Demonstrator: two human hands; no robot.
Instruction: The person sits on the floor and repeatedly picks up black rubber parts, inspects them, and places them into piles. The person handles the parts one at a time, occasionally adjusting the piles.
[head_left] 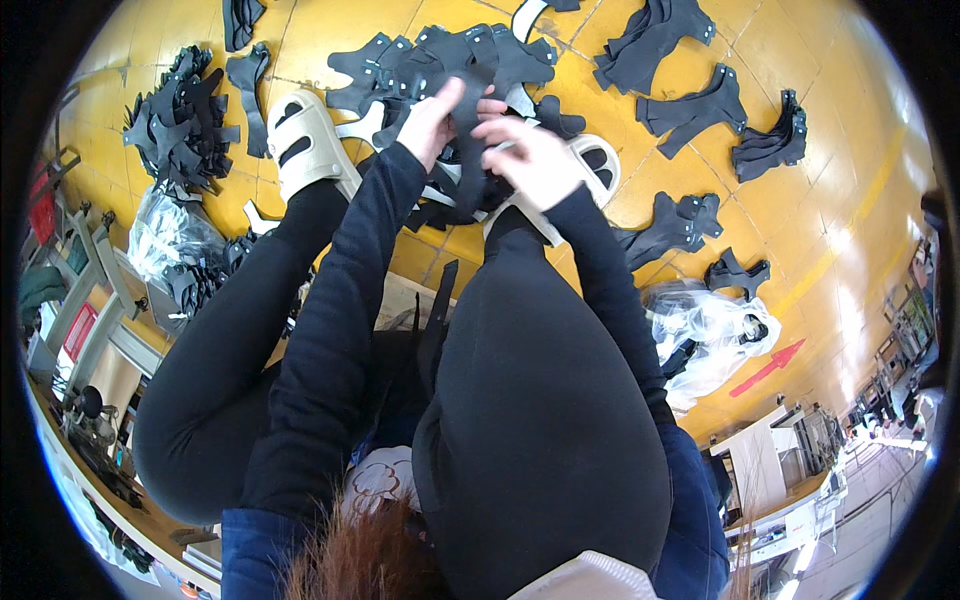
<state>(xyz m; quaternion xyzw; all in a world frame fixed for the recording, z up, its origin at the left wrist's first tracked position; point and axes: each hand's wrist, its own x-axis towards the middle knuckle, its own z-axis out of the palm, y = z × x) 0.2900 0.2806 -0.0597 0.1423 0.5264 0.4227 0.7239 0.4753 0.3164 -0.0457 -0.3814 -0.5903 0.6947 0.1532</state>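
Observation:
My left hand (432, 122) grips a flat, dark strip-like cut piece (468, 150), with the thumb in front and fingertips showing past its far edge. The piece hangs upright between my two hands. Close to its right edge is my right hand (535, 160), fingers loosely bent and apart; whether a fingertip touches the piece I cannot tell. Just beyond my hands, on the floor between my feet, lies a spread of overlapping black forked cut pieces (440, 50). A few white pieces (368, 124) lie among them.
Cream slides (300, 145) are on my feet. Left stands a heap of black pieces (175, 125) beside a clear plastic bag (172, 235). Small black stacks (655, 40) lie to the right on the yellow tiled floor (800, 215), with another plastic bag (705, 335) near a red arrow (768, 368).

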